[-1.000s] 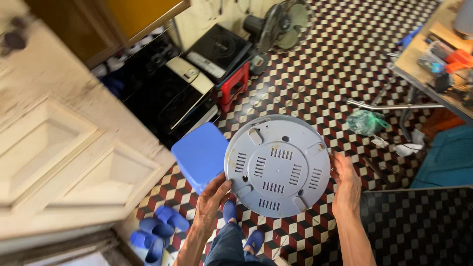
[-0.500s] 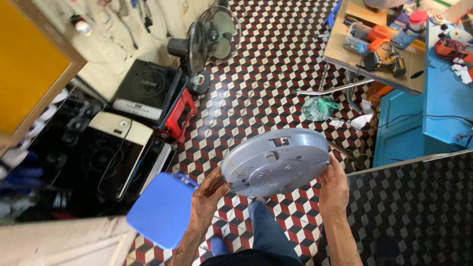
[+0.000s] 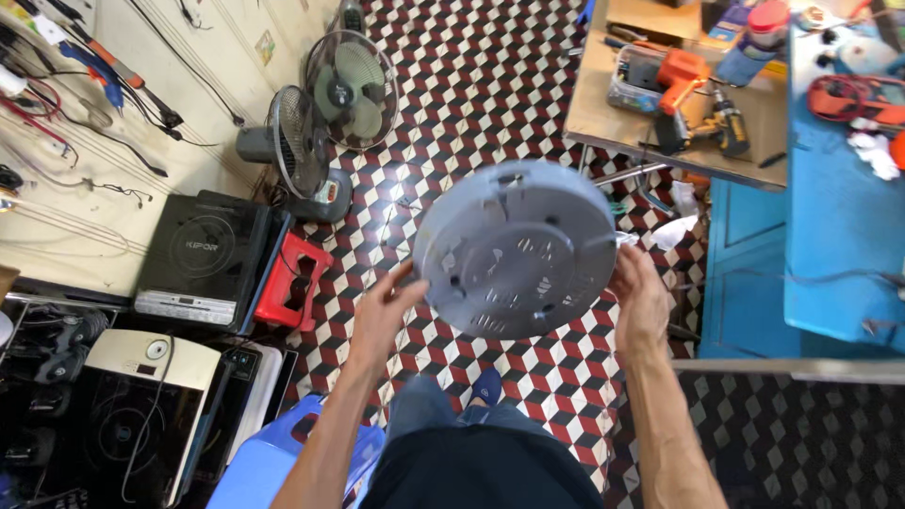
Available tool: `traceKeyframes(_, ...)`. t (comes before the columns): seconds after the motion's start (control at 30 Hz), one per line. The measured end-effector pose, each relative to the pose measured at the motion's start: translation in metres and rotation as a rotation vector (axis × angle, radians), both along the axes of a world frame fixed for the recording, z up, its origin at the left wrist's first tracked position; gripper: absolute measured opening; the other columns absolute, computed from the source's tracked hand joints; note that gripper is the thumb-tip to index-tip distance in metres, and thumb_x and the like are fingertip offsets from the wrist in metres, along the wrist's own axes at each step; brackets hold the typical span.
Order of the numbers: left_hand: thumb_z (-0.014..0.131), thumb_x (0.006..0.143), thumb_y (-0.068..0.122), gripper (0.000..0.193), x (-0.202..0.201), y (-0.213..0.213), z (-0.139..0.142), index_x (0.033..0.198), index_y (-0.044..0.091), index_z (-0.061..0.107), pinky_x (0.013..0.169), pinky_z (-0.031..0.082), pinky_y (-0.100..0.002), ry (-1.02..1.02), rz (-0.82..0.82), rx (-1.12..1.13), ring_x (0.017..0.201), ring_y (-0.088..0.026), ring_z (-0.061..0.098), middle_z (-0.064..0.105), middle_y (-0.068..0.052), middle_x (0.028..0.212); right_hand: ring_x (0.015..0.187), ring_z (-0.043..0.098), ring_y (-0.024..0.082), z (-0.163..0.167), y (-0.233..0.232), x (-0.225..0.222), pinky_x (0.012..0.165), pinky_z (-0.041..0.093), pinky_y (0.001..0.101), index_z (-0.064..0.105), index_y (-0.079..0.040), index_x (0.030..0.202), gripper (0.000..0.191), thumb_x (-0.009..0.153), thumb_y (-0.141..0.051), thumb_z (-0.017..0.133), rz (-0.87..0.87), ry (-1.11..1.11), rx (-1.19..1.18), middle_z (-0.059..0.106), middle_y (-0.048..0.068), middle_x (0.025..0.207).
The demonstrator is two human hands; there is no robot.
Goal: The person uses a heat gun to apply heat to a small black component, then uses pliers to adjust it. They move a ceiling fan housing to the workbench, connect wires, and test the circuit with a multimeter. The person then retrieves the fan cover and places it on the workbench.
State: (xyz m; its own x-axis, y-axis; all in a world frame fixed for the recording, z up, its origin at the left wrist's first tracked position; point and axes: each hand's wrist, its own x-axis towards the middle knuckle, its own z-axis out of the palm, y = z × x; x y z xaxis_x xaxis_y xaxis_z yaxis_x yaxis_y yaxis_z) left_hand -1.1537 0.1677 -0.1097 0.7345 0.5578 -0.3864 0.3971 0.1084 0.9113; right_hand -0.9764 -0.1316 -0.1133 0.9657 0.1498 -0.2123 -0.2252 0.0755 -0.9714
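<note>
- A round grey appliance base [image 3: 517,250] was held up in the air over the checkered tile floor [image 3: 471,85], tilted so that its vented underside faced the camera.
- The left hand [image 3: 385,309] was clamped on the base's lower left rim, fingers spread along the edge and thumb toward the underside.
- The right hand [image 3: 641,300] gripped the right rim, fingers wrapped behind the edge.
- Between the forearms, the person's dark trousers and one blue shoe [image 3: 486,385] showed above the floor.
- A blue plastic stool [image 3: 273,467] stood just beside the left leg, at the lower edge of the view.
- To the left, on the floor, lay a black induction cooker [image 3: 200,254] and a white-topped one [image 3: 141,415], with a small red stool [image 3: 294,283] between the black cooker and the tiles.
- Two fans [image 3: 330,123] stood near the wall, well apart from the held base.
- On the wooden surface [image 3: 603,113] to the upper right, a clear plastic box [image 3: 630,87] held small parts too small to tell, with an orange drill [image 3: 683,80] lying partly over it.
- A blue surface [image 3: 839,236] on the far right carried a red-and-black tool [image 3: 858,99] and a white rag [image 3: 872,151].
</note>
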Motion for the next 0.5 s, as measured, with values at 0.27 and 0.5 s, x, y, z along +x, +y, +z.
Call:
traceKeyframes(0.27, 0.077, 0.083, 0.045, 0.061, 0.152, 0.090, -0.024, 0.123, -0.001, 0.075, 0.080, 0.055, -0.029, -0.065, -0.005, -0.090, 0.090, -0.016, 0.072, 0.077, -0.008, 0.106, 0.106, 0.064, 0.023, 0.002, 0.058, 0.152, 0.094, 0.046, 0.0356, 0.062, 0.001, 0.136, 0.066, 0.103, -0.051, 0.040, 0.061, -0.025, -0.258, 0.074, 0.017, 0.124)
traceKeyframes(0.5, 0.085, 0.085, 0.038, 0.045, 0.320, 0.196, -0.036, 0.097, -0.005, 0.075, 0.061, 0.047, -0.030, -0.027, 0.025, -0.381, 0.062, -0.011, 0.055, 0.068, -0.004, 0.079, 0.095, 0.073, 0.023, 0.025, 0.164, 0.307, 0.091, 0.052, 0.0347, 0.070, 0.000, 0.126, 0.069, 0.101, -0.058, 0.040, 0.111, -0.158, -0.674, 0.077, 0.017, 0.106)
